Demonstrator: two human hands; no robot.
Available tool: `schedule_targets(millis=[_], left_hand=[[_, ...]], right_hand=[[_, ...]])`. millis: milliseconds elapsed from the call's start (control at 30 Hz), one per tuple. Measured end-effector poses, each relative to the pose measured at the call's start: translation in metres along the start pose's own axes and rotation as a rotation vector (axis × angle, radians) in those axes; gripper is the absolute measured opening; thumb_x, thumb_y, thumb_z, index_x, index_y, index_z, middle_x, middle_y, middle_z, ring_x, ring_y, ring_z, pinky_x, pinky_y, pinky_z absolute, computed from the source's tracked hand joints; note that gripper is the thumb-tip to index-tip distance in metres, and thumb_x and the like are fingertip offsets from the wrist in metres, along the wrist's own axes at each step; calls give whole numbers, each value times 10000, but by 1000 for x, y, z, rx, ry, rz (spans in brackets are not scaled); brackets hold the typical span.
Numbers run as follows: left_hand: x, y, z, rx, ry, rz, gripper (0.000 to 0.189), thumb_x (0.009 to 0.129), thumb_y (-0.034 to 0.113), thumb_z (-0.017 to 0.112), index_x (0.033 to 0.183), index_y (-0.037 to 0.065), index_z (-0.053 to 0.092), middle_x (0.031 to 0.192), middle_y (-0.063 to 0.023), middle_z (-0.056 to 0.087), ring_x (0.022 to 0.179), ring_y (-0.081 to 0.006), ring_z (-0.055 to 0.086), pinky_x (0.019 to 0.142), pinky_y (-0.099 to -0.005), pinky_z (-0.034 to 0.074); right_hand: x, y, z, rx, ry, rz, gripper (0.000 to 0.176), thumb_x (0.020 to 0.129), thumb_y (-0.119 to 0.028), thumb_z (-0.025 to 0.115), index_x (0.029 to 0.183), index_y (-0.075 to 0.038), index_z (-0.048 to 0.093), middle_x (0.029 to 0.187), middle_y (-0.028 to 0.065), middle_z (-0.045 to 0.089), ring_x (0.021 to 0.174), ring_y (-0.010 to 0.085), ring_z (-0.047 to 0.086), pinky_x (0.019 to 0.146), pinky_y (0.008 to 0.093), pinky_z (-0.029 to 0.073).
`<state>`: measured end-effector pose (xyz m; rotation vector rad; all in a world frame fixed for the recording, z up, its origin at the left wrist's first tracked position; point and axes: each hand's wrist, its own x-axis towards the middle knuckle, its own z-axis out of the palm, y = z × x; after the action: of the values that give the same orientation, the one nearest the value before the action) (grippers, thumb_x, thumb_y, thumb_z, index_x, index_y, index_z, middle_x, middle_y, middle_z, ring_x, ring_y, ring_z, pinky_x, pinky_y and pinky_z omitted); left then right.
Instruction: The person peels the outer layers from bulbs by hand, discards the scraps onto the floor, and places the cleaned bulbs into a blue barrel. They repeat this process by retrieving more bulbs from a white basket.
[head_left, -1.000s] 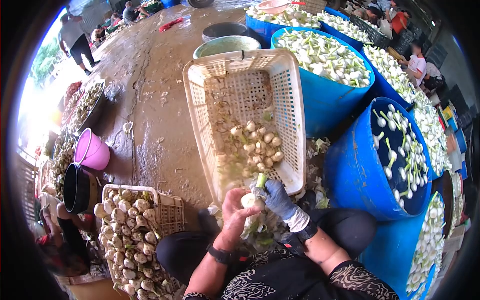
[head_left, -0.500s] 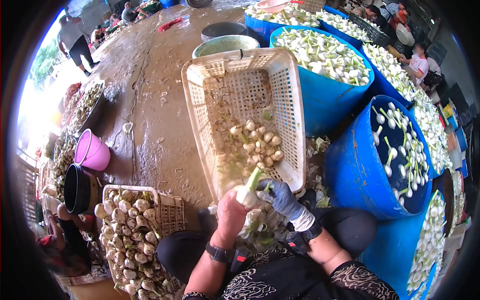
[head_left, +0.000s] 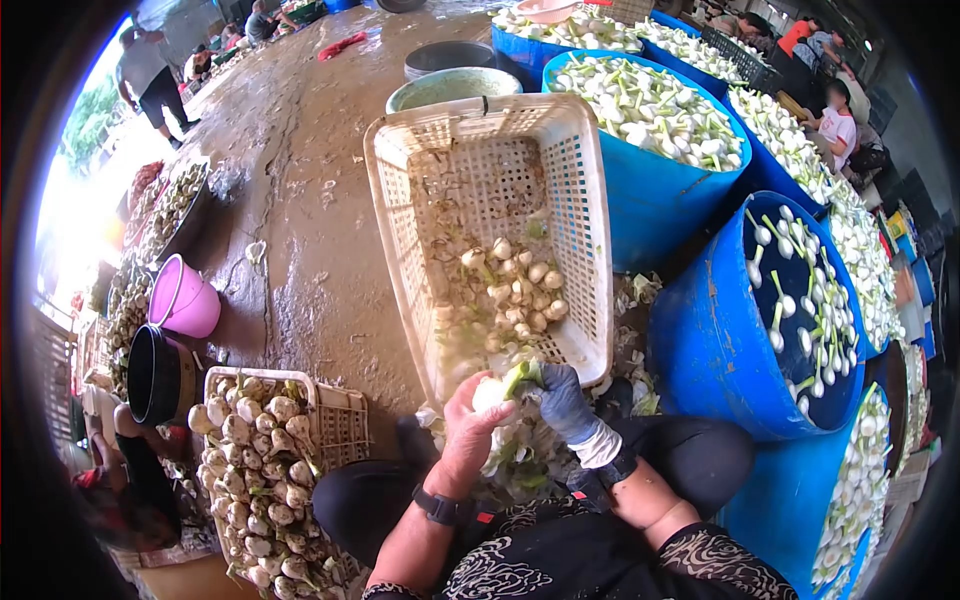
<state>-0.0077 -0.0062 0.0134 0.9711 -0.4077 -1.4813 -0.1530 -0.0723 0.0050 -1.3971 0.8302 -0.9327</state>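
Note:
My bare left hand (head_left: 466,430) is closed round a white garlic bulb (head_left: 490,394), in front of my lap. Its green stem leans right toward my right hand (head_left: 568,402), which wears a grey-blue glove. The right fingers are closed at the stem and a bit of leaf, and partly hide it. Just beyond both hands stands a cream plastic crate (head_left: 384,190) with a small heap of garlic bulbs (head_left: 524,290) at its near end. Loose peelings (head_left: 520,455) lie below my hands, between my legs.
At my left is a crate of unpeeled garlic (head_left: 262,470), with a black bucket (head_left: 158,378) and a pink bucket (head_left: 184,300) beyond. Blue tubs stand at right, one holding water and floating bulbs (head_left: 700,310), another heaped with peeled garlic (head_left: 650,112). Other people sit or stand farther off.
The garlic bulb has turned in my left hand, so its stem, upright before, now tilts to the right. My right fingers have closed in at the stem.

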Motion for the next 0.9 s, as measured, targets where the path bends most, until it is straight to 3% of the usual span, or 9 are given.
schedule_targets(millis=[67,333,400,433,533,567,667,833,900], left_hand=[[-1,2,4,5,44,87,608,668,86,817,1185,-32,521,1033,-48,597,934,-145,580,863,-288,465],[-1,12,2,-189,-171,26,572,696,56,781,1197,-31,520,1105,-94,612,1017,-200,592,902,-334,479],[-3,21,7,-236,-208,11,553,708,59,770,1194,-27,520,1121,-102,611,1041,-215,592,906,-353,487],[-4,24,9,-275,-189,13,552,722,67,759,1208,-21,512,1136,-108,606,1052,-224,590,900,-372,497],[-5,26,10,-293,-149,19,557,745,87,745,1232,-10,494,1162,-118,593,1059,-232,589,876,-392,516],[-5,27,10,-269,-129,30,562,754,98,742,1243,-5,484,1173,-121,587,1056,-230,590,859,-391,525],[-1,15,5,-175,-108,54,597,749,78,745,1264,-14,460,1163,-117,582,1041,-216,589,848,-357,526],[-2,-5,3,123,-80,114,686,691,36,788,1278,-24,440,1121,-90,577,987,-180,582,820,-300,520],[-2,-3,2,180,-56,117,682,680,46,802,1261,-20,450,1121,-90,577,982,-176,583,820,-298,519]], right_hand=[[1,9,-1,-241,122,-71,80,845,-25,597,894,18,644,825,40,675,740,119,601,703,281,487],[8,29,-30,-29,357,117,141,844,-88,572,906,19,640,754,86,644,691,127,591,670,275,482],[4,32,-30,-207,33,18,197,832,-123,608,956,28,629,817,99,657,724,169,605,687,292,492],[-2,23,-29,-547,-209,-33,353,802,-142,655,1102,30,583,967,138,646,835,223,621,769,315,498],[-17,14,-13,-885,-292,-181,515,771,-130,694,1236,4,518,1109,171,596,964,258,611,866,323,477],[-20,6,-16,-586,-197,-65,624,761,-128,719,1315,-15,454,1183,176,551,1059,257,586,924,330,455],[-9,-33,-19,-433,-78,-197,629,758,-126,736,1315,-25,459,1163,171,553,1024,259,588,903,348,462],[-5,-42,-6,-433,-59,-296,171,761,-58,715,929,-54,682,858,76,628,856,258,606,773,366,471],[-3,-34,-7,-378,-24,-233,161,764,-43,711,922,-52,683,839,70,639,824,234,612,753,345,479]])
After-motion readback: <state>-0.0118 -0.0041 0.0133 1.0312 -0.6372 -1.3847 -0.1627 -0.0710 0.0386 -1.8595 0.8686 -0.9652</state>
